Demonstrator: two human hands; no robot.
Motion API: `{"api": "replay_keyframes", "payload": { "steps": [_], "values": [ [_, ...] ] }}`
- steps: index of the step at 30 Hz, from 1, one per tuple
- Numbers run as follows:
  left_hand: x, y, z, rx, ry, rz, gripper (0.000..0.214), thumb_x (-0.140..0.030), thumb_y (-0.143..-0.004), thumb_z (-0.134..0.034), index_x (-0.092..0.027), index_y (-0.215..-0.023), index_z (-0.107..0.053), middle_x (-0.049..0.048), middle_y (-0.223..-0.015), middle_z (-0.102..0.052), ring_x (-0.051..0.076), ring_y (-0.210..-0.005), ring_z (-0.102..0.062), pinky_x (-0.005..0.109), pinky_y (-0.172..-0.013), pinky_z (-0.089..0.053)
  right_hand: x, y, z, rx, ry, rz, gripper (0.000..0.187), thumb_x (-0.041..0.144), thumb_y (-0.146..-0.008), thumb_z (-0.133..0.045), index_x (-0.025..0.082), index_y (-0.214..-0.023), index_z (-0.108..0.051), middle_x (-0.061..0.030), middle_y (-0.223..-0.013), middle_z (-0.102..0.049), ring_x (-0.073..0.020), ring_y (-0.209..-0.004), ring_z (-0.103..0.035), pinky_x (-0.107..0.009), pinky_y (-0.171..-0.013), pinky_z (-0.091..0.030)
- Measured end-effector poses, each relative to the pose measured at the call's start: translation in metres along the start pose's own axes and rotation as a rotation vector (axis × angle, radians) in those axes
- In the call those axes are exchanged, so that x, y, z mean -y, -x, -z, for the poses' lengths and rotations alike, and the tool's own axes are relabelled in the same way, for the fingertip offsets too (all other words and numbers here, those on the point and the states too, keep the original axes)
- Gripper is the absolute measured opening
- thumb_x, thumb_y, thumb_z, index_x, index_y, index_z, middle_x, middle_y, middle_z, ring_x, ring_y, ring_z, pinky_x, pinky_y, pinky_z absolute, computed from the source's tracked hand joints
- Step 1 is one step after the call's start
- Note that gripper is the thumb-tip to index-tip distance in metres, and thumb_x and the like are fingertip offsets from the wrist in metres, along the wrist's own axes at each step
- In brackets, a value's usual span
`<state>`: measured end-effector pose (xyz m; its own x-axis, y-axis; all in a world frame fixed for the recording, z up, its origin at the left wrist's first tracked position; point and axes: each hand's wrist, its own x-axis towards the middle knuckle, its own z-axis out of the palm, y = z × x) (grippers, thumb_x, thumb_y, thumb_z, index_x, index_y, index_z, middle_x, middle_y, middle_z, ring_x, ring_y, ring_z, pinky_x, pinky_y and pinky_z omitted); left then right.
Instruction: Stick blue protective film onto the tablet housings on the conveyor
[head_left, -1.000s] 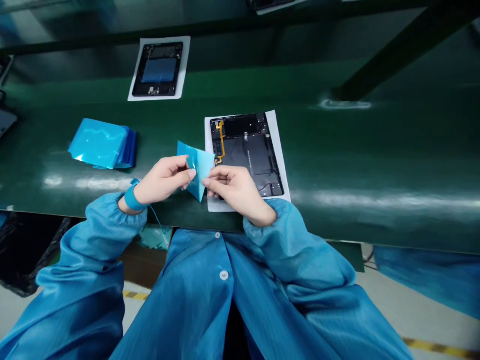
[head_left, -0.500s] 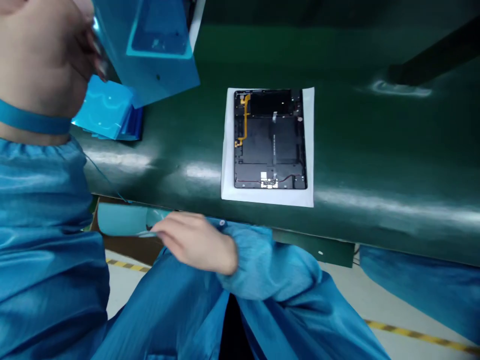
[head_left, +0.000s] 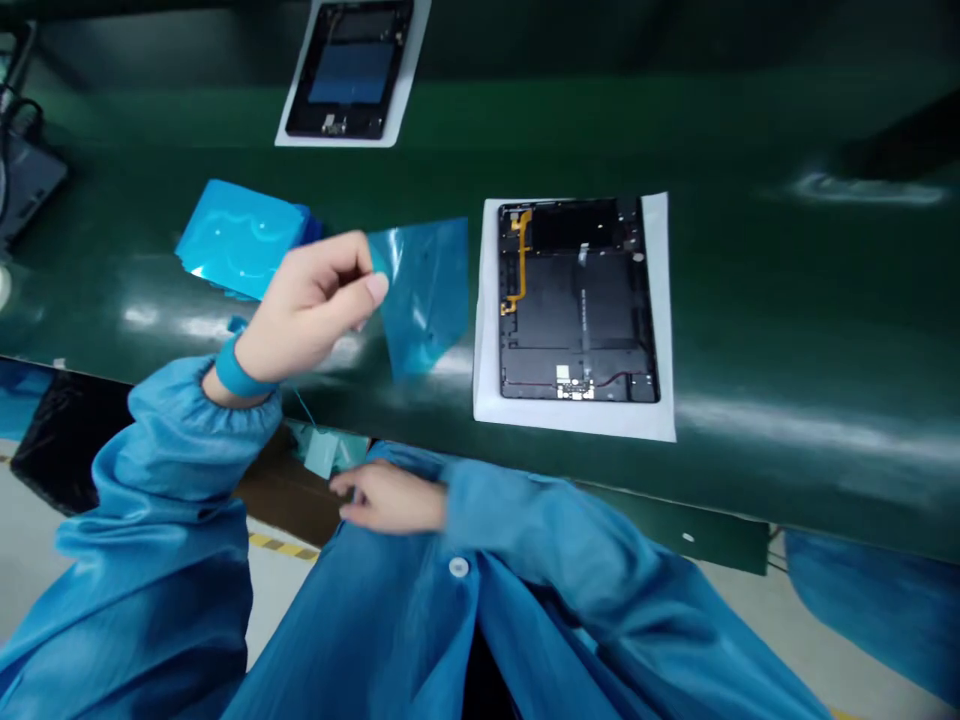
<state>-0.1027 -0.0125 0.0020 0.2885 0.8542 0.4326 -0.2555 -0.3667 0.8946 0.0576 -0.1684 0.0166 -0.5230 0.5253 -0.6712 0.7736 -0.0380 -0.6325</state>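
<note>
My left hand (head_left: 315, 305) pinches the upper left corner of a translucent blue film sheet (head_left: 429, 295), which hangs above the green table. Just right of the film lies an opened tablet (head_left: 562, 300), its dark inside facing up, with an orange flex cable along its left side and a small circuit board at the near edge. It rests on a white sheet (head_left: 491, 408). Below the table edge my right hand (head_left: 390, 497) is open, fingers apart and slightly blurred. Near its fingertips a pale blue piece of film (head_left: 321, 453) is in a brown box (head_left: 289, 495).
A stack of blue films (head_left: 238, 235) lies behind my left hand. Farther back, a second opened tablet (head_left: 351, 75) with a blue film patch sits on white. A grey device (head_left: 30, 180) with cables stands at far left. The table's rounded edge (head_left: 750, 420) runs before me.
My left hand has come down and right with the blue film, towards the near tablet. My right hand has let go of the pale film. The view has shifted, showing the far tablet.
</note>
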Motion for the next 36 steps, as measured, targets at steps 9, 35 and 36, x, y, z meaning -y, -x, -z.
{"api": "replay_keyframes", "payload": {
  "steps": [9, 35, 36],
  "values": [
    [-0.018, 0.002, -0.074, -0.253, -0.116, 0.114, 0.04, -0.051, -0.101, -0.056, -0.023, -0.074, -0.045, -0.0037, -0.063, -0.041, 0.012, -0.058, -0.039, 0.03, -0.055, -0.036, 0.044, 0.072, 0.122, -1.014, 0.652, 0.318, 0.018, 0.025, -0.093, -0.073, 0.02, -0.11, -0.071, -0.0061, -0.096, -0.076, -0.0181, -0.08, -0.071, -0.031, -0.079, -0.059],
    [-0.047, -0.045, -0.054, -0.13, -0.674, -0.281, 0.034, -0.05, -0.095, -0.066, -0.023, -0.115, -0.07, 0.0079, -0.106, -0.065, 0.028, -0.105, -0.063, 0.046, -0.094, -0.046, 0.032, 0.105, 0.189, -1.094, 0.528, 0.143, 0.007, 0.028, -0.091, -0.073, 0.023, -0.087, -0.074, -0.0032, -0.081, -0.075, -0.017, -0.072, -0.07, -0.032, -0.072, -0.057],
    [-0.043, -0.045, -0.056, -0.144, -0.691, -0.298, 0.036, -0.049, -0.095, -0.066, -0.022, -0.12, -0.068, 0.009, -0.11, -0.065, 0.029, -0.108, -0.062, 0.046, -0.095, -0.045, 0.026, 0.107, 0.199, -1.119, 0.467, 0.114, 0.007, 0.026, -0.088, -0.077, 0.021, -0.085, -0.074, -0.0034, -0.077, -0.074, -0.0156, -0.067, -0.068, -0.031, -0.066, -0.056]
  ]
}}
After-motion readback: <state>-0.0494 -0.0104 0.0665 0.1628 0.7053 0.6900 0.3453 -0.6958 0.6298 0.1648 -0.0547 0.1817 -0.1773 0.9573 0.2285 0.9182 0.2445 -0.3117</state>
